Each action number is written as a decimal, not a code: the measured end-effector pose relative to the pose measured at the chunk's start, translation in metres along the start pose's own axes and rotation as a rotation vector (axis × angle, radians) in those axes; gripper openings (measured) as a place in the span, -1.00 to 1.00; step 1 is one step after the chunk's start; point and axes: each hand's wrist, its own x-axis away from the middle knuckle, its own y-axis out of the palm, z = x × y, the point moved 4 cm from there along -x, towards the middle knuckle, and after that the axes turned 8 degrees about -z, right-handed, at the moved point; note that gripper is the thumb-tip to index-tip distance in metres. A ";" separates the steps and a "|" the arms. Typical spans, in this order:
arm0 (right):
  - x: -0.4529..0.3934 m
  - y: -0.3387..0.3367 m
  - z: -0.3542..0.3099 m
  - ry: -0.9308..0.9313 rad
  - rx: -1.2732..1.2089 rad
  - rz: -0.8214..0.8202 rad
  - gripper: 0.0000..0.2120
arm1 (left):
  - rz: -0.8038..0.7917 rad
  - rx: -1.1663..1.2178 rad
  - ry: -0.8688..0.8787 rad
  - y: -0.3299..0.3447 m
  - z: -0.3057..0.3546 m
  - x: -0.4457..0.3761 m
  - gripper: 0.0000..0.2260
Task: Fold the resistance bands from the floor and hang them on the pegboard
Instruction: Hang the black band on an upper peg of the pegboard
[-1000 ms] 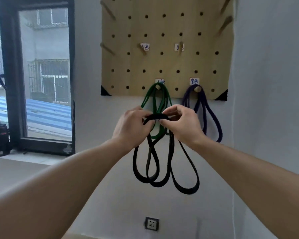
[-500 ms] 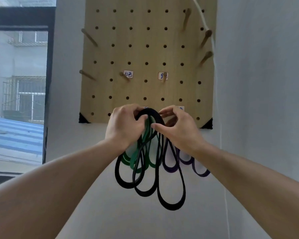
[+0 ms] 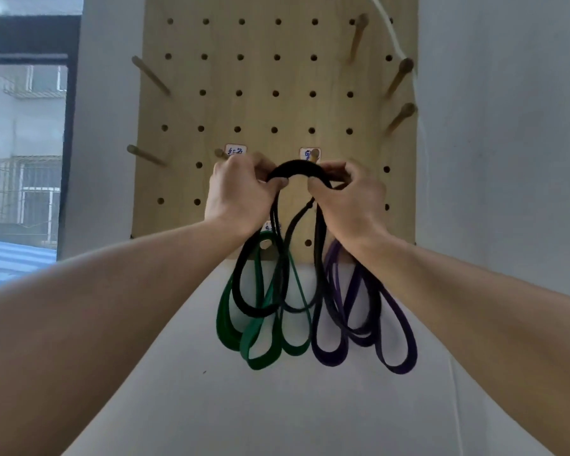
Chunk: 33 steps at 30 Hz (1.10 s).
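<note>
White wall behind wooden pegboard, window at 9 o'clock. Raised since half a second ago: folded black band now arched just below a labelled peg. Left hand and right hand pinching its top. Green band and purple band hanging at 6 o'clock.

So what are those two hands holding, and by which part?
The folded black band. The left hand and right hand each pinch one side of its bunched top arch; the loops hang free below.
</note>
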 end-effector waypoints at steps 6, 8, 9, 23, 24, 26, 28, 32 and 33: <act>-0.051 -0.007 0.004 -0.050 -0.027 0.144 -0.83 | 0.037 0.033 0.055 0.013 0.017 -0.043 -0.90; -0.065 -0.010 0.010 -0.071 0.024 0.176 -0.84 | 0.030 0.033 0.062 0.021 0.019 -0.054 -0.90; -0.072 -0.012 0.014 -0.079 0.044 0.186 -0.84 | 0.022 0.027 0.065 0.026 0.019 -0.059 -0.90; -0.126 0.014 0.072 0.032 0.235 0.003 -0.83 | -0.068 0.069 -0.133 0.094 -0.041 -0.106 -0.90; -0.127 0.017 0.076 0.041 0.222 0.021 -0.83 | -0.063 0.100 -0.141 0.100 -0.046 -0.104 -0.91; -0.129 0.020 0.081 0.045 0.211 0.057 -0.82 | -0.056 0.169 -0.148 0.114 -0.053 -0.100 -0.91; -0.128 0.021 0.084 0.030 0.216 0.077 -0.80 | -0.058 0.225 -0.147 0.123 -0.057 -0.095 -0.92; -0.115 0.023 0.089 0.026 0.262 0.028 -0.72 | -0.072 0.222 -0.142 0.126 -0.060 -0.091 -0.90; -0.111 0.023 0.091 0.048 0.284 -0.002 -0.73 | -0.090 0.207 -0.147 0.126 -0.060 -0.089 -0.90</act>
